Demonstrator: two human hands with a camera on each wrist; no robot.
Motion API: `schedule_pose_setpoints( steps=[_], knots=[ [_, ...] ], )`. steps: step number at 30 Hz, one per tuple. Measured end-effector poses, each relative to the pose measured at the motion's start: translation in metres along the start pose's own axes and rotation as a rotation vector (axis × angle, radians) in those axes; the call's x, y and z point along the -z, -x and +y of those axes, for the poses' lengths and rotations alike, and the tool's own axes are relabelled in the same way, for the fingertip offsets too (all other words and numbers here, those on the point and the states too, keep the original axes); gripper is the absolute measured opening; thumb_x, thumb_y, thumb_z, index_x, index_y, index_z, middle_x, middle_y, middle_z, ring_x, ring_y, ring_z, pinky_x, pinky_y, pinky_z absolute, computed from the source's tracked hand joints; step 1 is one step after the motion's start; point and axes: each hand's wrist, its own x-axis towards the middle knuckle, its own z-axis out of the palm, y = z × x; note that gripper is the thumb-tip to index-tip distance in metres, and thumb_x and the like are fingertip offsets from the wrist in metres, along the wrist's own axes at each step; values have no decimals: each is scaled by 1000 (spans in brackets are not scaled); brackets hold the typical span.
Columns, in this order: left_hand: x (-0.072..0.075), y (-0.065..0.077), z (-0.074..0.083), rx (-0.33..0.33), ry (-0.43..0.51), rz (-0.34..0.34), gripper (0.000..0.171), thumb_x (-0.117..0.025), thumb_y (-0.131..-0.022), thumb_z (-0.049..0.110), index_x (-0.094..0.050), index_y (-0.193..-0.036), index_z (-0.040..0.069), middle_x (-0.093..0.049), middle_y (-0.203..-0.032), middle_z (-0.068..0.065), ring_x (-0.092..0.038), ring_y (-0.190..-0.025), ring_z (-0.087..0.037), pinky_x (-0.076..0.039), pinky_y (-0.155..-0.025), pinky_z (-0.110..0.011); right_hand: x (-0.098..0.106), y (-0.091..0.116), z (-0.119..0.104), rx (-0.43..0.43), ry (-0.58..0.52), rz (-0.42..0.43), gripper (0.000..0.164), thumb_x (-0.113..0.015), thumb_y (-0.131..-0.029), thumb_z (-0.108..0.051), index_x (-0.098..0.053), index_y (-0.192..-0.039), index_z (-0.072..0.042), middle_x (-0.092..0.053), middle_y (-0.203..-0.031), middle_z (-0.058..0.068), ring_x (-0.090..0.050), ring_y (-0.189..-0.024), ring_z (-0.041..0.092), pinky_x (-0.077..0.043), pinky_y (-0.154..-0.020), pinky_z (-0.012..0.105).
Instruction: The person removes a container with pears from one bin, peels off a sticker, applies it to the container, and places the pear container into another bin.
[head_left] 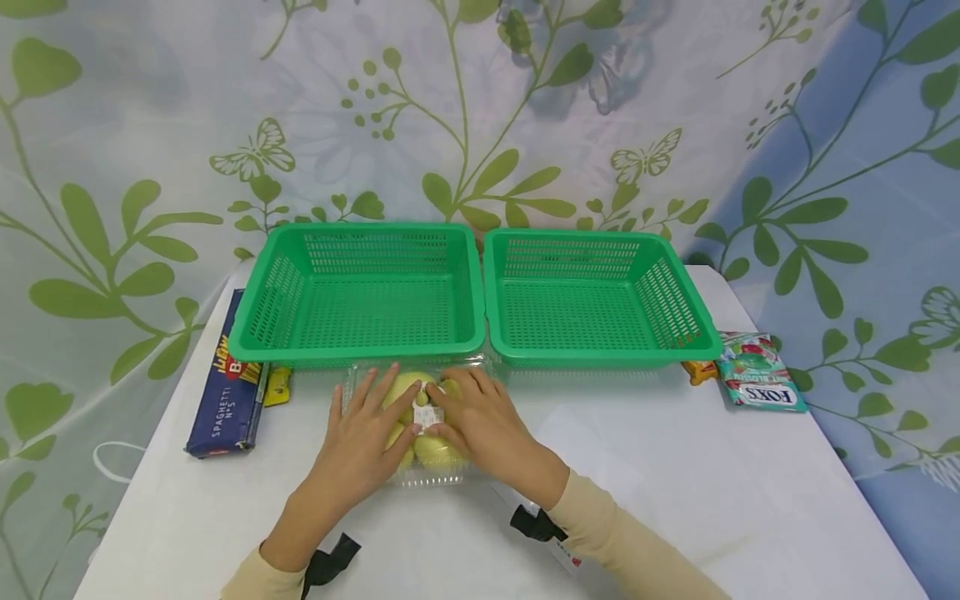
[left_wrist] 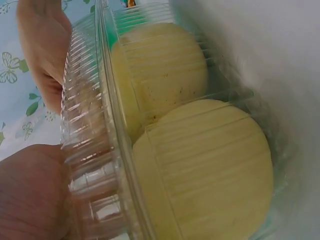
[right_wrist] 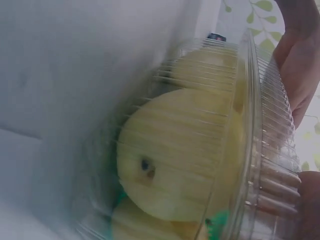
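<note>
- Well, 1 clear plastic box (head_left: 433, 480) is on the desk (head_left: 675, 483), just in front of the L of 2 green baskets (head_left: 356, 353).
- Min. 3 round yellow fruits (head_left: 437, 452) in it; can't tell the full no.
- Fruits: pale, w/ some dark specks. 1 white label (head_left: 427, 418) on top.
- L hand (head_left: 360, 442) wide, R hand (head_left: 491, 429) less so, both on the box top.
- Also 1 spaghetti box (head_left: 228, 400), 1 Fox's bag (head_left: 759, 371), 1 yellow pkt (head_left: 277, 386), 1 orange pkt (head_left: 701, 372).
</note>
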Motion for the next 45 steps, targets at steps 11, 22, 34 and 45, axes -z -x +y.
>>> schedule_pose_setpoints(
  steps=[11, 22, 34, 45],
  knots=[
    [0, 7, -2, 11, 7, -49, 56, -65, -97, 41, -51, -149, 24, -32, -165, -11, -26, -152, -44, -25, -112, -78, -8, 9, -3, -35, -32, 54, 54, -66, -93, -46, -62, -139, -18, -54, -144, 12, -50, -131, 30, -51, -97, 49],
    [3, 12, -3, 0, 51, -65, 60, -68, -95, 42, -50, -149, 23, -31, -165, -13, -26, -152, -44, -25, -112, -77, -2, 20, -8, -69, -181, 85, 45, -70, -93, -38, -68, -131, -14, -54, -144, 16, -48, -135, 34, -47, -104, 56],
    [13, 24, -30, 90, 329, 6, 56, -68, -96, 22, -49, -149, 16, -26, -165, -16, -26, -150, -45, -30, -113, -71, -3, 40, 2, -153, -372, 302, 29, -80, -85, -21, -76, -111, -9, -58, -136, 14, -54, -127, 31, -51, -100, 50],
    [14, 35, -52, 299, 570, -18, 65, -54, -104, 32, -27, -159, 11, -38, -158, -21, -51, -136, -44, -59, -94, -47, -10, 58, 23, -311, -498, 284, 55, -57, -103, -28, -42, -152, -7, -47, -145, 18, -54, -129, 35, -54, -99, 52]
  ],
)
